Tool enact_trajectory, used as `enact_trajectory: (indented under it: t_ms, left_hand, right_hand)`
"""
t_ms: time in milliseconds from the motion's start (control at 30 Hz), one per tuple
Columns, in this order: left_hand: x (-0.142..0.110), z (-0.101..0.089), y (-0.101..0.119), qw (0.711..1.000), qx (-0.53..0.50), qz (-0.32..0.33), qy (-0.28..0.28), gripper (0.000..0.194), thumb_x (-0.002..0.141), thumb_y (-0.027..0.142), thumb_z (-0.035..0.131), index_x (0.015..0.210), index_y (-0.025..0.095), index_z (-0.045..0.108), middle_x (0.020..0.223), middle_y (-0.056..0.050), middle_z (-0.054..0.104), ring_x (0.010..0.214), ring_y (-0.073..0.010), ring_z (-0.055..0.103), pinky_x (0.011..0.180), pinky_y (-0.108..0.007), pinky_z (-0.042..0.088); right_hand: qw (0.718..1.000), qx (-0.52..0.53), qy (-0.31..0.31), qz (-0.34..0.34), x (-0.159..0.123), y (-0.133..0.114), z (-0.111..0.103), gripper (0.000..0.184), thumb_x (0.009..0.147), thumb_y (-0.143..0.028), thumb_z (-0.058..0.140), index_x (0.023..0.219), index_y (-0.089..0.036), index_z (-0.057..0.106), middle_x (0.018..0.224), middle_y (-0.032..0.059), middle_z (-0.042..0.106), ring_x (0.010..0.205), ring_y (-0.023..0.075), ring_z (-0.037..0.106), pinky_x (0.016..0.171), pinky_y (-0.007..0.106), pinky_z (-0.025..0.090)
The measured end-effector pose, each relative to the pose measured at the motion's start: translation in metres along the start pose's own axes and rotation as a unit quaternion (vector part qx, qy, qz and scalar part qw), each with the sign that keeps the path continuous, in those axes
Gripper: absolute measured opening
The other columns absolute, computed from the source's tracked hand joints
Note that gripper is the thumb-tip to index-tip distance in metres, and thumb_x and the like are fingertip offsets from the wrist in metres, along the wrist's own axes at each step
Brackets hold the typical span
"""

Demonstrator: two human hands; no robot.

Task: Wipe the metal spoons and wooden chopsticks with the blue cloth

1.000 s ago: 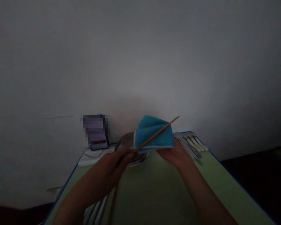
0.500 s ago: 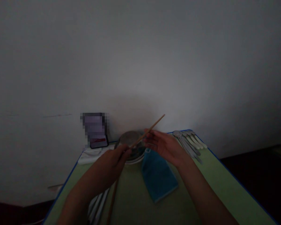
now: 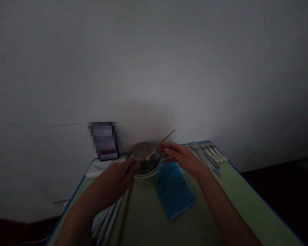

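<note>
My left hand (image 3: 124, 171) is closed on the lower end of a thin wooden chopstick (image 3: 157, 145), which slants up to the right. My right hand (image 3: 181, 155) is by the upper part of the chopstick, fingers stretched out and apart; whether a fingertip touches it I cannot tell. Behind the chopstick stands a round metal vessel (image 3: 143, 148), partly hidden by my left hand. Below my right hand a folded blue cloth (image 3: 174, 189) lies on the table. A second brown stick (image 3: 126, 212) rests beside my left forearm.
Several spoons and forks (image 3: 207, 153), some with pale handles, lie at the table's back right. A phone (image 3: 106, 141) stands at the back left by a white cloth (image 3: 97, 169). Long silvery utensils (image 3: 109, 218) lie at front left. The wall is close behind the green table (image 3: 246, 198).
The chopstick's upper tip has moved left and slightly down. My left hand has shifted a little left, and my right hand's fingers look more stretched out.
</note>
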State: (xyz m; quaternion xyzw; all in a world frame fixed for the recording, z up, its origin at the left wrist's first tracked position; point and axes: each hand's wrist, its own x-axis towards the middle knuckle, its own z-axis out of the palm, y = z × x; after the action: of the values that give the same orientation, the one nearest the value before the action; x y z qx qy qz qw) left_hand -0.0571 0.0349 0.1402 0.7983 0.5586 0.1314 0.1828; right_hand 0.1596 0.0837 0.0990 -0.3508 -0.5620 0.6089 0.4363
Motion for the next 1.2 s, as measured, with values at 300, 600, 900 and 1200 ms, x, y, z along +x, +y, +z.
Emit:
enact_trajectory:
  t_ms: [300,600,900,1200]
  left_hand:
    - [-0.003,-0.006,-0.002,1.000,0.009,-0.012,0.013,0.031,0.090,0.037,0.032,0.087,0.019,0.057,0.076,-0.003,0.066,0.067,-0.0188,0.061,0.060,-0.027,0.041]
    - [-0.001,-0.005,-0.002,1.000,0.016,-0.004,-0.009,0.033,0.090,0.038,0.029,0.088,0.018,0.056,0.074,-0.004,0.063,0.070,-0.0201,0.060,0.060,-0.028,0.040]
    - [-0.003,-0.005,-0.001,1.000,0.001,0.003,-0.001,0.032,0.090,0.038,0.032,0.085,0.019,0.057,0.073,-0.003,0.064,0.067,-0.0182,0.059,0.057,-0.026,0.039]
    - [-0.004,-0.007,0.007,0.997,-0.041,0.002,0.059,0.032,0.091,0.040,0.030,0.078,0.021,0.052,0.069,0.001,0.061,0.064,-0.0172,0.059,0.060,-0.027,0.042]
  right_hand:
    - [0.820,-0.453,-0.335,0.104,-0.010,0.018,0.011,0.037,0.083,-0.024,0.042,0.116,-0.020,0.058,0.086,0.0066,0.071,0.065,0.0146,0.065,0.062,0.026,0.049]
    - [0.761,-0.605,-0.210,0.103,-0.017,0.032,0.042,0.040,0.075,-0.026,0.050,0.112,-0.018,0.060,0.106,0.0189,0.065,0.097,0.0326,0.062,0.076,0.045,0.049]
    - [0.790,-0.589,-0.143,0.088,-0.010,0.021,0.013,0.015,0.064,-0.015,0.057,0.078,-0.014,0.062,0.079,0.0127,0.067,0.075,0.0239,0.062,0.060,0.030,0.043]
    - [0.993,0.006,0.115,-0.010,-0.005,-0.016,-0.018,0.023,0.064,-0.024,0.055,0.085,-0.025,0.045,0.056,-0.0091,0.046,0.048,0.0096,0.043,0.046,0.021,0.033]
